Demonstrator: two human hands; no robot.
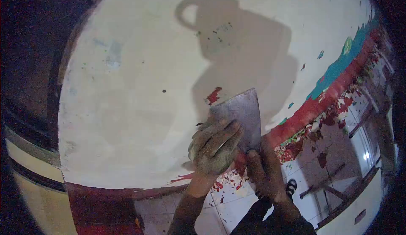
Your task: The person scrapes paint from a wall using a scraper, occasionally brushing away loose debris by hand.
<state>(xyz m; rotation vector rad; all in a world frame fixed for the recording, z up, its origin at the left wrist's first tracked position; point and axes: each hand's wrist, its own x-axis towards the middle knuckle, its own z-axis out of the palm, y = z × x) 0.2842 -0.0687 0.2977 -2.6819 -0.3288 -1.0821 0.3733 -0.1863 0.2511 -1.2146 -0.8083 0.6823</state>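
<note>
A wide metal paint scraper (247, 112) lies against the pale wall (127, 120), its blade edge just below a small red patch of exposed paint (214, 95). My right hand (264, 171) is closed around its lower end, thumb on the near face; the handle is hidden. Dusty with pale powder, my left hand (215, 146) presses its fingers on the blade's left side, closed on it. A band of red paint (302, 118) and a strip of teal paint (338, 74) show along the wall's lower right.
Paint flakes (292, 152) litter the tiled floor (304, 167) along the wall's foot. A striped shoe or sandal (291, 187) shows below my hands. A dark red panel (101, 205) is at lower left. A shadow (249, 44) falls across the wall.
</note>
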